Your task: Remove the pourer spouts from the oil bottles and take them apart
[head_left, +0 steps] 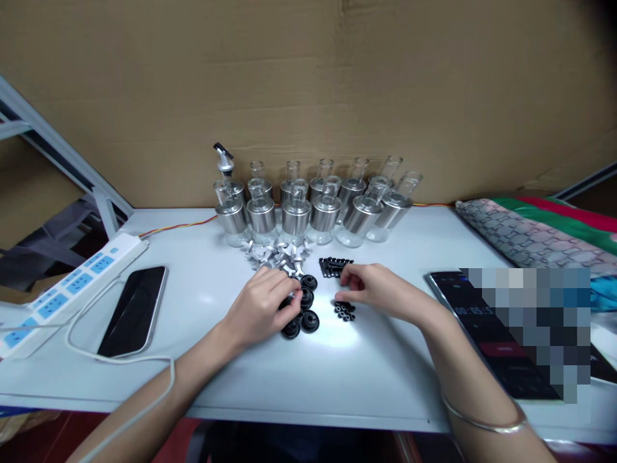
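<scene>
My left hand [264,301] is over a cluster of black round ribbed stoppers [309,321], its fingers and thumb curled round one that they partly hide. Just behind that hand lies a heap of silvery pourer spouts [284,256]. Over to the right, my right hand [369,288] has its thumb and bent fingers apart, with nothing visible between them. Below its thumb sits a small group of black rings [344,314]. Thin black levers [330,267] lie in a row by its fingertips, partly covered by the hand.
Several glass bottles with metal sleeves [296,217] stand along the cardboard wall [299,77]; one at the back left carries a pourer [224,157]. A power strip [72,289], a cable [120,360] and a phone [135,312] lie left. Another phone [491,341] lies right.
</scene>
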Motion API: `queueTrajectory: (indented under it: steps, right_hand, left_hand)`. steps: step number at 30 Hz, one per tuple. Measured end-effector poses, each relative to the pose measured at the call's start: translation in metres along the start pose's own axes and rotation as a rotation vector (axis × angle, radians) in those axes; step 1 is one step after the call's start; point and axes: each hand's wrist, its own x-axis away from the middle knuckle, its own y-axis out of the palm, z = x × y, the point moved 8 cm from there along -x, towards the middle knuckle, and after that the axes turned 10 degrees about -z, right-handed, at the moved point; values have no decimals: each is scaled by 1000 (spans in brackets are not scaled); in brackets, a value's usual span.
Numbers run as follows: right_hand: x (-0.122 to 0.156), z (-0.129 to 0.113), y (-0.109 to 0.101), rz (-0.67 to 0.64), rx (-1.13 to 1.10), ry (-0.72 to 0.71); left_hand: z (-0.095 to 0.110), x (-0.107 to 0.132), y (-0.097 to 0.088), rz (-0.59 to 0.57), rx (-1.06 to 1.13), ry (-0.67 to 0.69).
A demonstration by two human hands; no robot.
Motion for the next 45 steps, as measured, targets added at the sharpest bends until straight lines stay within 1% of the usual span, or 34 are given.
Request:
queueTrajectory:
  steps: [5,8,11,14,20,29,34,38,41,45]
  right_hand:
    - [0,5,-3,14,17,23]
    - [0,6,-2,-14,13,26]
    - [1,5,-3,-23,-21,22]
    - [1,3,-4,-2,-39,22]
    - [-3,-6,5,-24,-27,-26]
    - [2,9,-4,-14,-62,39]
    - [4,10,-5,-41,-90,33]
    - [7,20,-8,-61,-93,48]
    - [8,26,-7,-98,-70,65]
    - [8,25,-2,-124,-73,70]
  left_hand:
    - [-1,1,0,0,0,0]
    - [-1,1,-1,6,0,-1]
    - [-1,1,-1,7,0,2]
    - [0,0,-1,5,0,3]
    - [0,0,0,5,-5,3]
    - [-1,0,0,-8,10,-2]
    - [0,0,0,-2,7,3]
    - [0,1,1,0,6,7]
    - [0,1,1,-1,10,5]
    - [0,1,1,0,8,4]
